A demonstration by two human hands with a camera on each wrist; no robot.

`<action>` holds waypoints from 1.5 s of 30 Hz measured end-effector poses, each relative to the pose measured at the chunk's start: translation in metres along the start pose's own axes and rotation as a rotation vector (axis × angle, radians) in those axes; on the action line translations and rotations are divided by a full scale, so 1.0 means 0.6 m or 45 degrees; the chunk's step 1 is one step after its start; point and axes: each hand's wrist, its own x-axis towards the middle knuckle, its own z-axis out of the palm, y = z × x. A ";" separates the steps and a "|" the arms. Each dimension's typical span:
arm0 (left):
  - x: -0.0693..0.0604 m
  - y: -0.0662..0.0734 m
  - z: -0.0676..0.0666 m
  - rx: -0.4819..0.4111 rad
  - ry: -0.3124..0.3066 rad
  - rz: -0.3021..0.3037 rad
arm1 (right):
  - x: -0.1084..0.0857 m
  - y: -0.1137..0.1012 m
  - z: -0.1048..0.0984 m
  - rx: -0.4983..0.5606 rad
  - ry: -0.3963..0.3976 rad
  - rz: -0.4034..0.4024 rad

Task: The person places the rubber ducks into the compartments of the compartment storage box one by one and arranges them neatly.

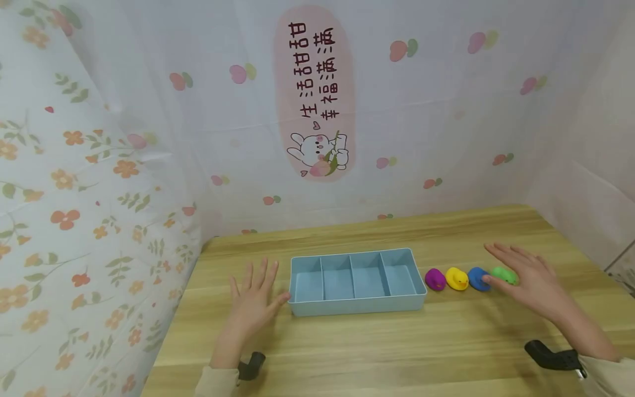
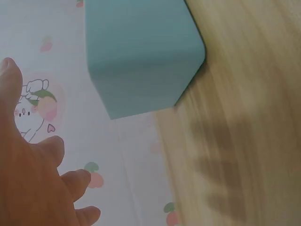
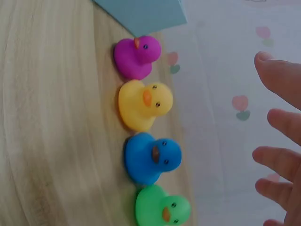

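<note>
A light blue tray (image 1: pixel 357 306) with compartments sits mid-table, and nothing shows inside it. To its right stand rubber ducks in a row: purple (image 3: pixel 133 59), yellow (image 3: pixel 141 106), blue (image 3: pixel 149 157) and green (image 3: pixel 157 207). My left hand (image 1: pixel 253 309) is spread at the tray's left end, its thumb close to the corner; whether they touch I cannot tell. Over the blue and green ducks hovers my right hand (image 1: pixel 533 284), fingers extended and holding nothing. In the head view it partly covers the green duck.
The wood-grain table (image 1: pixel 342 353) ends at a white printed cloth (image 1: pixel 421 121) behind. A floral curtain (image 1: pixel 89 220) hangs along the left side. Each wrist carries a black mount, such as the right one (image 1: pixel 550 355).
</note>
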 end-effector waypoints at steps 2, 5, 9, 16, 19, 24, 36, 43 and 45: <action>-0.001 0.000 0.001 -0.007 -0.003 0.005 | 0.000 0.004 0.000 0.027 -0.001 0.000; -0.003 0.001 0.004 -0.010 -0.001 0.013 | -0.001 0.012 0.001 0.069 -0.003 0.000; -0.006 0.001 0.010 -0.011 -0.017 0.034 | -0.005 0.023 0.003 0.113 -0.004 0.002; -0.010 0.004 0.017 -0.042 -0.050 0.029 | -0.012 0.037 0.006 0.171 -0.033 0.085; -0.012 0.005 0.019 -0.062 -0.068 0.020 | -0.016 0.043 0.007 0.177 -0.033 0.133; -0.015 0.005 0.026 -0.076 -0.087 0.012 | -0.025 0.058 0.013 0.214 -0.018 0.156; -0.022 0.006 0.040 -0.086 -0.071 0.022 | -0.036 0.092 0.036 0.189 -0.015 0.173; -0.022 0.007 0.047 -0.108 -0.047 0.048 | -0.038 0.108 0.044 0.166 0.008 0.144; -0.022 0.006 0.050 -0.110 -0.032 0.065 | -0.039 0.112 0.046 0.165 0.007 0.149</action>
